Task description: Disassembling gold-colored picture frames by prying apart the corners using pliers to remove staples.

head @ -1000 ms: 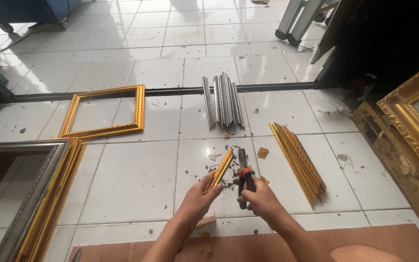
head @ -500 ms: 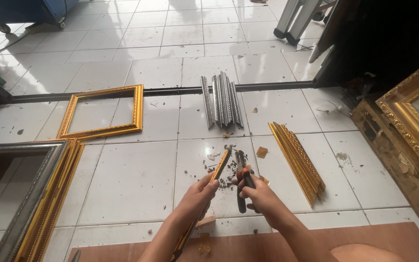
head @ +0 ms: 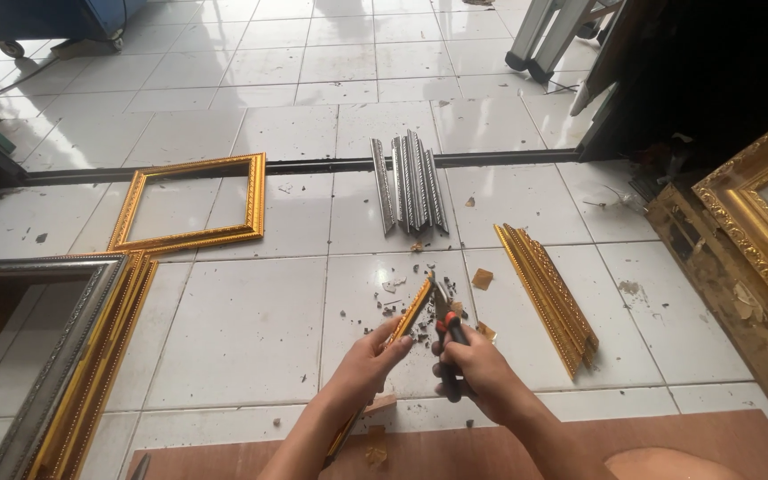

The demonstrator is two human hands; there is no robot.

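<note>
Left hand (head: pixel 368 360) is clenched around a gold moulding strip (head: pixel 409 313), which runs up and to the right out of the fist, its far end raised above the white tiled floor (head: pixel 251 329). Right hand (head: pixel 477 369) grips a cutter with orange-and-black handles (head: pixel 449 333) just beside that strip — the blade seems to meet the strip near its tip, though the contact is too small to make out for sure. Both hands sit close together, thumbs almost facing, over a scatter of dark chips and offcuts (head: pixel 402 298) on the tile.

To the right of the hands lies a bundle of gold moulding lengths (head: pixel 548 298), angled; farther out, beyond the chips, a bundle of silver-grey lengths (head: pixel 411 182). Well to the left rests an assembled gold frame (head: pixel 190 203), flat on the floor, and nearer the left edge a grey frame stacked with gold ones (head: pixel 64 356). An ornate gold frame (head: pixel 748 222) leans at the far right — a brown board (head: pixel 713 440) lies under the forearms
</note>
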